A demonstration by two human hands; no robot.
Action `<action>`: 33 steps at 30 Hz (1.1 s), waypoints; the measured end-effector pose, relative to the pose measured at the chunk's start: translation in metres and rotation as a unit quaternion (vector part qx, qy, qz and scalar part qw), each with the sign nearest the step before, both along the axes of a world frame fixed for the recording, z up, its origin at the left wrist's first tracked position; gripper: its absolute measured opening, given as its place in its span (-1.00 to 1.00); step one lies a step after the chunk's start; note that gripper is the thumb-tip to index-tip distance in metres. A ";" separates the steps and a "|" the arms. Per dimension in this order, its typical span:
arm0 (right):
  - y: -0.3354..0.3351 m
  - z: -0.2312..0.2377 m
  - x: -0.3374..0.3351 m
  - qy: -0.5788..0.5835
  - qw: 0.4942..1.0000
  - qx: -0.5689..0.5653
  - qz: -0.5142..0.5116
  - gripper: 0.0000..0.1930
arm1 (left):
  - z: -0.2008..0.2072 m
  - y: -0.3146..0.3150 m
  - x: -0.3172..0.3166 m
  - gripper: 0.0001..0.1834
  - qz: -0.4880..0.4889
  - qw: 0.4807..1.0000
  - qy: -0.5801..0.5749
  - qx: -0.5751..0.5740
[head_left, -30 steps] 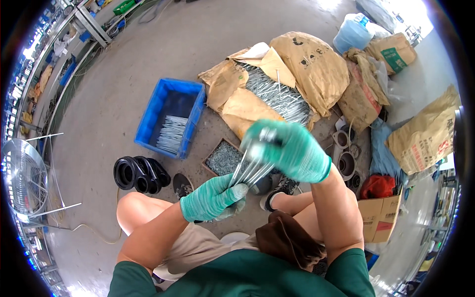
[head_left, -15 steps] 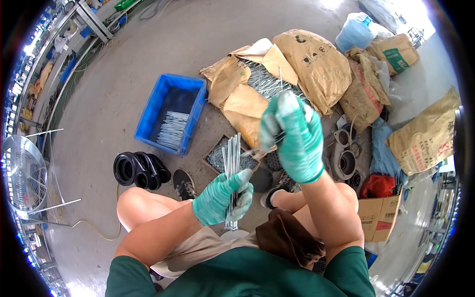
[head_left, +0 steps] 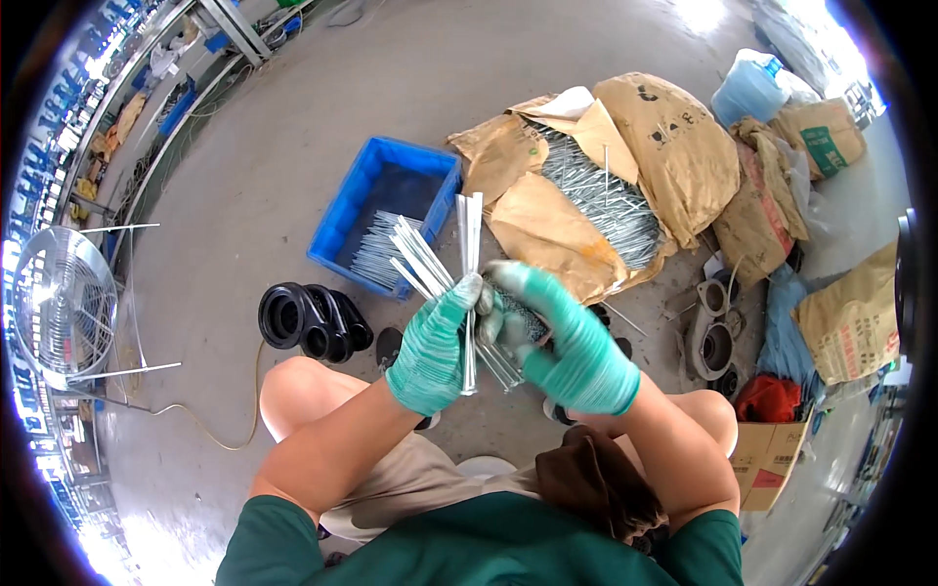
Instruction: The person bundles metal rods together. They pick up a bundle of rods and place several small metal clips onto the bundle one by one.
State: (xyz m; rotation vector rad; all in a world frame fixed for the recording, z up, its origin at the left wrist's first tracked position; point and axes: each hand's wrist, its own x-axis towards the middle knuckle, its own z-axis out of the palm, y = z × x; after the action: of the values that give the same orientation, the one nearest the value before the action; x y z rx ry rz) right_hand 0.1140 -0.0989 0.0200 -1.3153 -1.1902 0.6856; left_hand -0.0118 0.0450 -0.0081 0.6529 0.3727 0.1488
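My left hand [head_left: 437, 347], in a green glove with grey fingertips, is closed around a bundle of long thin metal bolts [head_left: 470, 239]. Some bolts stand nearly upright while others fan out toward the upper left; widened ends show below the grip. Close on the right is my right hand [head_left: 576, 342], gloved alike. Its thumb and forefinger are spread apart beside the left fingertips, and nothing shows held between them. Beyond the hands, an opened brown paper sack [head_left: 557, 230] is full of similar bolts [head_left: 606, 200]. More bolts [head_left: 381, 249] lie in a blue plastic crate [head_left: 332, 210].
Black ring-shaped parts [head_left: 283, 314] stand on the floor left of my knees. A metal fan [head_left: 63, 303] is farther left. At right are metal castings [head_left: 716, 347], a cardboard box [head_left: 772, 459], a red bag [head_left: 767, 398] and several sacks [head_left: 752, 200]. A loose rod [head_left: 625, 318] lies near the sack.
My right hand has come down from above the sack to beside the left hand, its fingers now spread. The bolts in my left hand have risen and fanned out. The view has shifted left.
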 end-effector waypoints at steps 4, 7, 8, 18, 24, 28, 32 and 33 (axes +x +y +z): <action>-0.002 -0.001 0.012 0.346 0.935 -0.064 0.039 -0.47 | 0.020 -0.007 0.001 -0.68 -0.016 0.997 0.064 -0.049; 0.006 -0.002 0.012 0.412 0.907 -0.090 0.011 -0.47 | 0.019 -0.007 -0.003 -0.64 -0.078 0.995 0.053 -0.036; 0.006 0.000 0.015 0.445 0.890 -0.099 0.001 -0.46 | 0.023 -0.010 -0.003 -0.63 -0.126 0.991 0.051 0.000; 0.003 0.021 0.002 0.437 0.898 -0.049 -0.031 -0.69 | 0.004 -0.027 -0.008 -0.46 -0.255 0.920 0.008 0.299; -0.014 0.050 0.006 0.342 0.935 0.014 -0.098 -0.75 | 0.012 -0.051 0.018 -0.04 -0.069 0.986 0.023 -0.148; -0.003 0.037 0.005 0.271 0.949 0.114 -0.115 -0.73 | -0.004 -0.043 0.019 -0.30 -0.032 0.997 0.020 -0.064; -0.008 0.033 0.018 0.495 0.863 0.091 -0.047 -0.58 | 0.000 -0.044 0.013 -0.41 0.008 0.995 0.100 0.030; -0.007 0.032 0.023 0.499 0.861 0.085 -0.052 -0.55 | 0.002 -0.036 0.011 -0.44 -0.126 0.987 0.014 0.097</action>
State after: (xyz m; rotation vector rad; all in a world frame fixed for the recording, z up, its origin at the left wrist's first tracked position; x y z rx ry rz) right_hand 0.1370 -0.1061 0.0516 -0.6730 -0.3083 0.9811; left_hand -0.0003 0.0086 -0.0056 0.8900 0.3013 -0.0661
